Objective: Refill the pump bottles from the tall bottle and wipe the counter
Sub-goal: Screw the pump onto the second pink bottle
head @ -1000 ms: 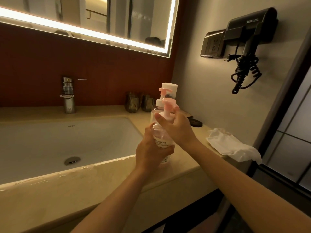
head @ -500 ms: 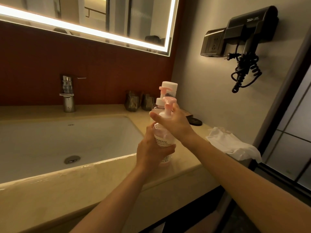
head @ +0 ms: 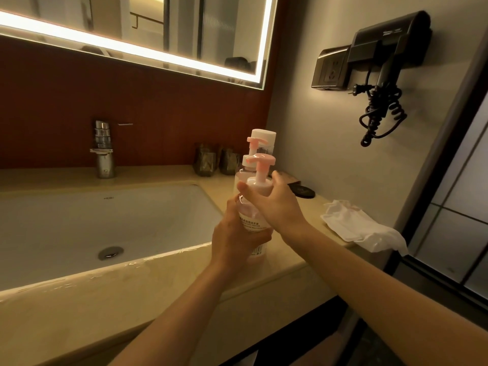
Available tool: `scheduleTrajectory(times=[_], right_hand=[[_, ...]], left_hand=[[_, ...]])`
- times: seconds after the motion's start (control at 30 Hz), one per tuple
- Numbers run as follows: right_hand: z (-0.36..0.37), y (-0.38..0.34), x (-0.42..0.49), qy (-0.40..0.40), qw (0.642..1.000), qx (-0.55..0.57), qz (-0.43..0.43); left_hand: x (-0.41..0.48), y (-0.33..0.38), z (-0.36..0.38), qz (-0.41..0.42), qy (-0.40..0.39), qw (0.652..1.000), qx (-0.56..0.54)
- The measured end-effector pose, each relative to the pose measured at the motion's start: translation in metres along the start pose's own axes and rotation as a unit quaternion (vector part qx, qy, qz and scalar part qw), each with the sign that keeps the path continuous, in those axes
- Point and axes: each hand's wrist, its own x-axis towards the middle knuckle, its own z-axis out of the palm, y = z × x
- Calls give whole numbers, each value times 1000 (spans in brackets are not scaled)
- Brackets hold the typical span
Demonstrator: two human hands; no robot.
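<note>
A clear pump bottle [head: 252,219] with a pink pump head [head: 261,161] stands upright on the beige counter [head: 290,262], right of the sink. My left hand [head: 235,239] grips its body from the front. My right hand [head: 274,204] curls around the collar just under the pump. Behind it stands a second pump bottle [head: 249,143] with a pink head, mostly hidden. The tall bottle [head: 265,137] with a white cap rises behind both. A crumpled white cloth [head: 361,225] lies on the counter's right end, hanging over the edge.
A white sink [head: 105,223] with a chrome tap [head: 103,150] fills the left. Two dark glass cups [head: 215,159] stand by the back wall, a black round disc [head: 302,192] near the corner. A hair dryer [head: 388,62] hangs on the right wall.
The pump head has turned between frames, its nozzle now pointing left. My right hand has shifted its hold on the collar. The bottle and left hand stay in place.
</note>
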Motion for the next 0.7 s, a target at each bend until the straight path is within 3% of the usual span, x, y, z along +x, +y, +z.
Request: scheduleTrajectory(times=[0.2,0.53,0.7], right_hand=[[-6,-4,11,-67,994,85,-26],[4,5,-5,6,997,81,-2],[0,-4,10,-35,995,95,-2]], left_hand=[[1,-1,1,-10,-3,1000,13],[0,-2,2,-4,-1,1000,8],[0,0,0,-11,-4,1000,3]])
